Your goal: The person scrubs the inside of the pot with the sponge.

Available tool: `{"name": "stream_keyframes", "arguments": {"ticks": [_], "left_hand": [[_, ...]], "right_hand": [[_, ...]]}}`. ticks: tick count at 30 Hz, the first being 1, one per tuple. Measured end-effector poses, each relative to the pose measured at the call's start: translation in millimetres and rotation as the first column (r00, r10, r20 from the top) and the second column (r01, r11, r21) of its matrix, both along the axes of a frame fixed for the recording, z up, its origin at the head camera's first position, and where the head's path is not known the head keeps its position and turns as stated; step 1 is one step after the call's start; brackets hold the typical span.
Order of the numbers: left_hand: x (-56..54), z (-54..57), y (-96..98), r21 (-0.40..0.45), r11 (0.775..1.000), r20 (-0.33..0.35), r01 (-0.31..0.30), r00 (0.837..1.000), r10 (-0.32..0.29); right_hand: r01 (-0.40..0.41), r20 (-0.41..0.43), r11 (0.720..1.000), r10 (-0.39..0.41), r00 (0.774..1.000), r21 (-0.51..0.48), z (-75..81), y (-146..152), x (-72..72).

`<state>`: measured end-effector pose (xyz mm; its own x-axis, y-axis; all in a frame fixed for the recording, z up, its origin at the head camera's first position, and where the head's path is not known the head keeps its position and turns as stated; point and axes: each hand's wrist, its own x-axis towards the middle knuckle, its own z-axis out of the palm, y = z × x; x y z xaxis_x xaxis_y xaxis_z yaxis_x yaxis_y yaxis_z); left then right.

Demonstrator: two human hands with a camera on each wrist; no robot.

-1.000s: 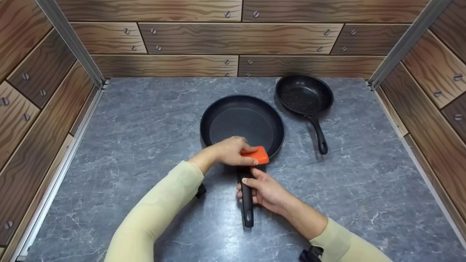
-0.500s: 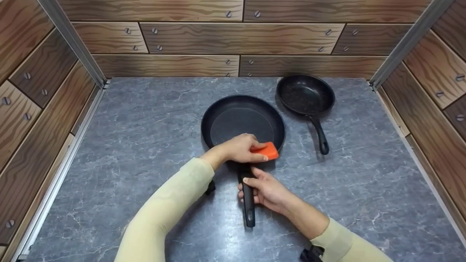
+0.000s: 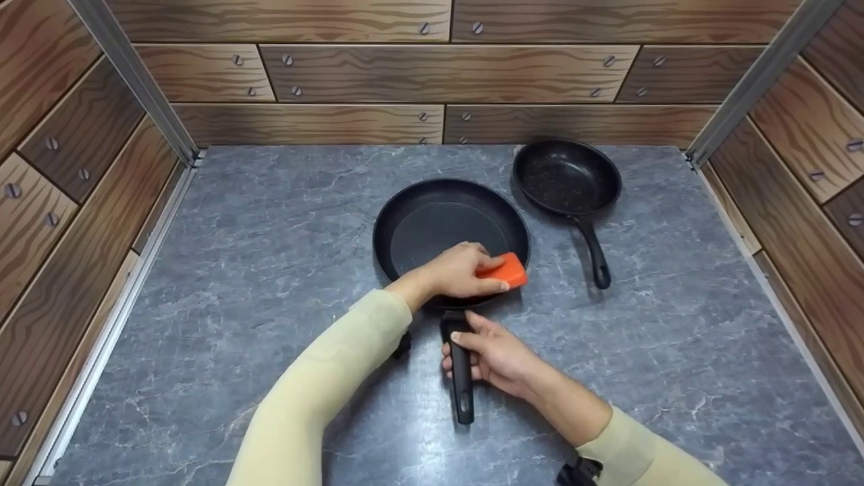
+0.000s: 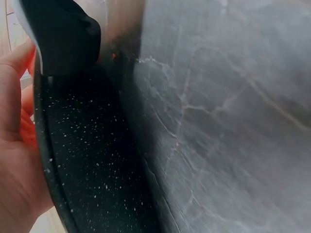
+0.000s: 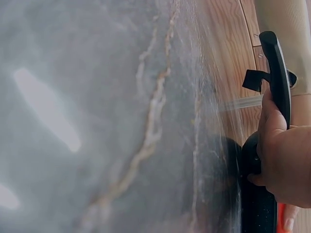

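A large black frying pan (image 3: 439, 229) lies on the marbled tabletop, its handle (image 3: 462, 388) pointing toward me. My left hand (image 3: 459, 271) pinches an orange sponge (image 3: 507, 271) between thumb and fingers, at the near right side of the pan's rim. My right hand (image 3: 503, 356) grips the handle close to the pan, thumb on top and fingertips showing on the far side. In the left wrist view the pan's speckled outer wall (image 4: 97, 160) hides most of the sponge. The right wrist view shows the handle (image 5: 278, 73) rising past my right hand (image 5: 291, 162).
A smaller black frying pan (image 3: 565, 179) stands at the back right, its handle (image 3: 595, 260) angled toward me. Wood-patterned panels (image 3: 445, 74) enclose the tabletop (image 3: 270, 223) at the back and both sides.
My left hand has slid the sponge rightward and a little away from me, along the pan's near right rim. My right hand keeps its hold on the handle.
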<state>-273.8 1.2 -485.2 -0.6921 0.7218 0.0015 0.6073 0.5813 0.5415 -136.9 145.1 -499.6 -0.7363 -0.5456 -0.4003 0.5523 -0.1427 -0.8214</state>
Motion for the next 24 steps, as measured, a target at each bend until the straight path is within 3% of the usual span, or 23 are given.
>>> {"name": "stream_keyframes", "arguments": {"ticks": [13,24], "left_hand": [[-13.4,-4.3,18.6,0.007,0.995,-0.020,-0.095,0.995,0.095],[-20.6,-9.7,27.1,0.049,0.980,-0.042,-0.195,0.980,0.197]], "right_hand": [[0.010,-0.002,1.000,-0.010,1.000,-0.011,0.4,1.1,1.1],[0.013,-0.001,1.000,-0.013,1.000,-0.011,-0.8,-1.1,1.4]]}}
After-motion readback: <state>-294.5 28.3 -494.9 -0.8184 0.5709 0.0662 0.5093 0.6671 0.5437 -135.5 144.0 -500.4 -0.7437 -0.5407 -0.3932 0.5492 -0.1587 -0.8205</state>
